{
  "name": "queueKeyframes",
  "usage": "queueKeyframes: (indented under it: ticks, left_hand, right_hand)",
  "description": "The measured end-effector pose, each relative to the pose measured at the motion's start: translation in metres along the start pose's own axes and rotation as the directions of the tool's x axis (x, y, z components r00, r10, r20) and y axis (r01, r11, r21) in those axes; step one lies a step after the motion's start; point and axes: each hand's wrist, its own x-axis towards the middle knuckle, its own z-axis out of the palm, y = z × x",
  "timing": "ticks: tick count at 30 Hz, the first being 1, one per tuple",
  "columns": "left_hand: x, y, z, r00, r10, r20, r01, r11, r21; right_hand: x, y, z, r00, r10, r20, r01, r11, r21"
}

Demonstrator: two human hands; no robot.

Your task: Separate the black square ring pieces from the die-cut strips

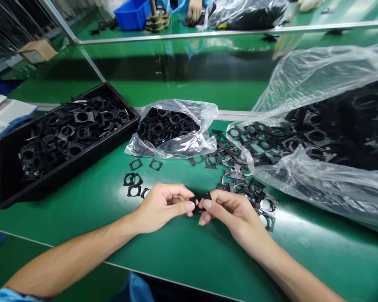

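Note:
My left hand (165, 206) is closed in a pinch, with a small black plastic piece (193, 199) between thumb and fingertips. Right beside it, my right hand (231, 209) pinches another bit of black plastic (207, 196). Fingers cover most of both, so I cannot tell whether they are one part or two. Behind my left hand, several flat black square frames (134, 191) with round holes lie on the green table (173, 260). A loose heap of similar frames (239, 180) spreads beyond and beside my right hand.
A long black tray (66, 167) full of black frames stands at left. One clear plastic bag (189, 147) of them lies mid-table, and a larger bag (321, 180) spills at right. Across a metal rail are a blue bin (130, 14) and another person's hand (194, 10).

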Motion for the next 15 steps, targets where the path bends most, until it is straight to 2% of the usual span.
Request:
queueKeyframes:
  ticks: [7,11,15]
  left_hand:
    - [0.0022,-0.0001,-0.0029,1.0,-0.02,0.002,0.02,0.995,-0.102]
    - [0.0018,-0.0027,-0.0058,0.992,-0.023,0.121,0.04,0.988,-0.146]
    - [0.0012,-0.0056,-0.007,0.979,-0.038,0.201,0.074,0.982,-0.175]
  right_hand:
    - [-0.0007,0.0,0.0011,0.999,0.028,0.022,-0.03,0.993,0.114]
    - [-0.0011,0.0002,0.0001,0.999,0.038,0.017,-0.04,0.99,0.137]
    - [-0.0001,0.0004,-0.0012,0.998,0.066,0.022,-0.07,0.966,0.248]
